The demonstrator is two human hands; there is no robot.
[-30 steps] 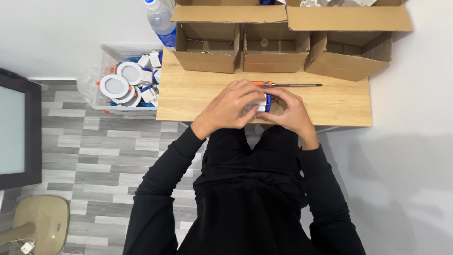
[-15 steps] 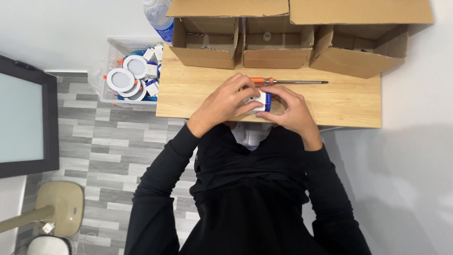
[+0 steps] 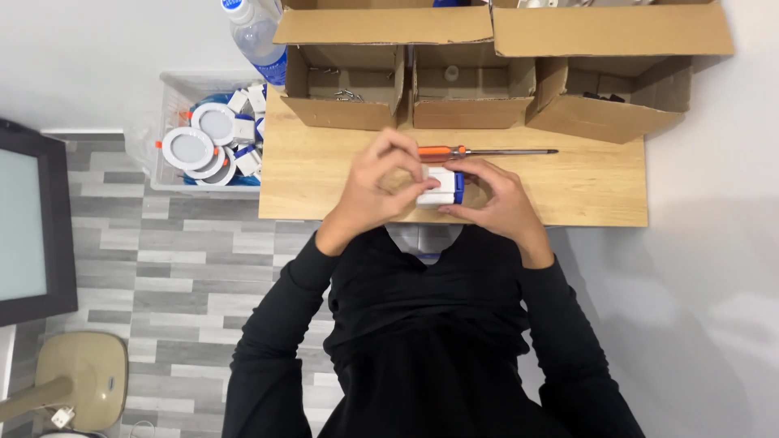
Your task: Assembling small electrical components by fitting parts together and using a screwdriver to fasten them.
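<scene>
Both of my hands hold a small white box-shaped part with a blue end (image 3: 442,186) just above the near edge of a wooden table (image 3: 584,191). My left hand (image 3: 377,191) grips it from the left, fingers curled over its top. From the right, my right hand (image 3: 495,199) closes around its blue end. A screwdriver with an orange handle and a long metal shaft (image 3: 479,152) lies on the table right behind my hands.
Three open cardboard boxes (image 3: 345,85) (image 3: 466,89) (image 3: 608,93) line the table's far side. To the left stands a clear bin (image 3: 166,122) of round white lamps and small white parts, with a plastic bottle (image 3: 260,36) behind it. A dark screen (image 3: 32,219) is at far left.
My hands stay closed on the white part; my left fingers have shifted over its top. The view has moved slightly, showing more of the table.
</scene>
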